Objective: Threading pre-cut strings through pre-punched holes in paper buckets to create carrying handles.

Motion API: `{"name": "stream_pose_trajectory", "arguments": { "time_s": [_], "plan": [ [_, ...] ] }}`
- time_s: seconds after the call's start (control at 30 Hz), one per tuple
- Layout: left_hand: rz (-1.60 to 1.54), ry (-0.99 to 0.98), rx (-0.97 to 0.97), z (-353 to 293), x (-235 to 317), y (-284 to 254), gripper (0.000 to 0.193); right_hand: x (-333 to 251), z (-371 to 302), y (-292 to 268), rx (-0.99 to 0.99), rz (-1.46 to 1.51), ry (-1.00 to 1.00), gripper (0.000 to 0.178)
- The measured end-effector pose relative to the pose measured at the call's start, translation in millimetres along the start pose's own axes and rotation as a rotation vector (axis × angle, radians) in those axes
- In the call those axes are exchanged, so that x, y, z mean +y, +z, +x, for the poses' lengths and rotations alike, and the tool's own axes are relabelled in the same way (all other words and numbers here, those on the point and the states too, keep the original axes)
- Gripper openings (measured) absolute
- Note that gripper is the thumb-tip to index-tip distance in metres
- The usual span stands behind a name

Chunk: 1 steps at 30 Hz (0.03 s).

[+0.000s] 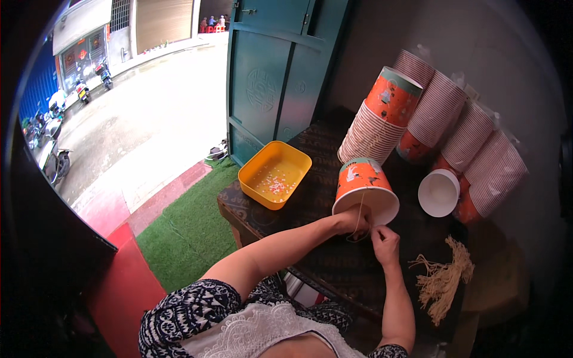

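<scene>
An orange paper bucket point(360, 178) with a white rim and printed figures lies tilted on the dark table, its mouth toward me. My left hand point(353, 221) is curled at the lower part of that mouth, and the bucket and its own knuckles hide what its fingers grip. A thin pale string point(362, 206) hangs across the mouth and loops below my left hand. Close beside it, at the rim's lower right, my right hand point(385, 243) is closed in a pinch on the string. A bundle of beige strings point(444, 277) lies to the right of my right hand.
A yellow plastic tray point(245, 185) with small white and red bits stands left on the table point(322, 262). Nested paper buckets point(373, 131) rise behind; wrapped stacks point(439, 107) line the wall. A white cup point(439, 192) faces me. Left are a green door point(256, 83) and green mat point(185, 232).
</scene>
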State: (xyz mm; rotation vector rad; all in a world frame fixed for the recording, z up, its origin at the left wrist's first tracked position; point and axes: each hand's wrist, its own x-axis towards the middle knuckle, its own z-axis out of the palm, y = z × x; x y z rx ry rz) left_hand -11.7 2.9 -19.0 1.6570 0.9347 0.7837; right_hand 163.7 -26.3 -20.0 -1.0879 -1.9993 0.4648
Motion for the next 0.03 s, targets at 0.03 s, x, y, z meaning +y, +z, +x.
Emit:
{"name": "stream_pose_trajectory", "arguments": {
  "time_s": [0.03],
  "plan": [
    [0.001, 0.0, 0.006, -0.4, 0.8, 0.6, 0.01, 3.6, 1.1, 1.5, 0.087, -0.057, -0.083, 0.008]
  ]
}}
